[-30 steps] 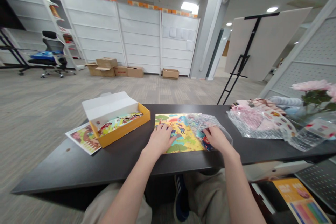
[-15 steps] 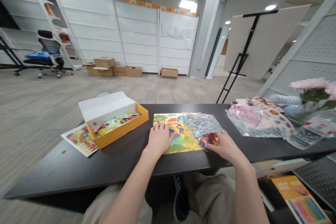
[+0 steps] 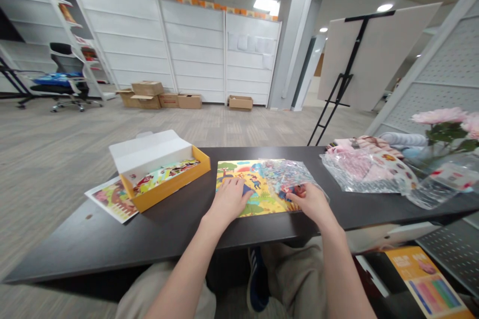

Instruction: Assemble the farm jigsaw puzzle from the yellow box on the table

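On the dark table lies a flat, brightly printed picture board (image 3: 258,204) with animals, trees and a yellow ground. My left hand (image 3: 231,197) rests on its left part, fingers stretched out; a dark blue patch (image 3: 246,189) shows beside the thumb, and I cannot tell whether it is a loose piece or print. A crinkled clear plastic bag (image 3: 286,174) covers the board's right part. At the bag's near edge my right hand (image 3: 312,202) has thumb and fingers closed around the bag and some red and blue pieces (image 3: 292,193), partly hidden by the fingers.
To the left, an open yellow box (image 3: 172,189) with a white lid holds colourful printed pieces, a picture card (image 3: 112,199) partly beneath it. Plastic-wrapped pink goods (image 3: 359,164) and a vase of pink flowers (image 3: 441,134) stand right. Below is an orange package (image 3: 426,274).
My right hand has shifted slightly up and left with the bag's near edge, and fewer coloured pieces show by it. My left hand has slid a little rightward on the board.
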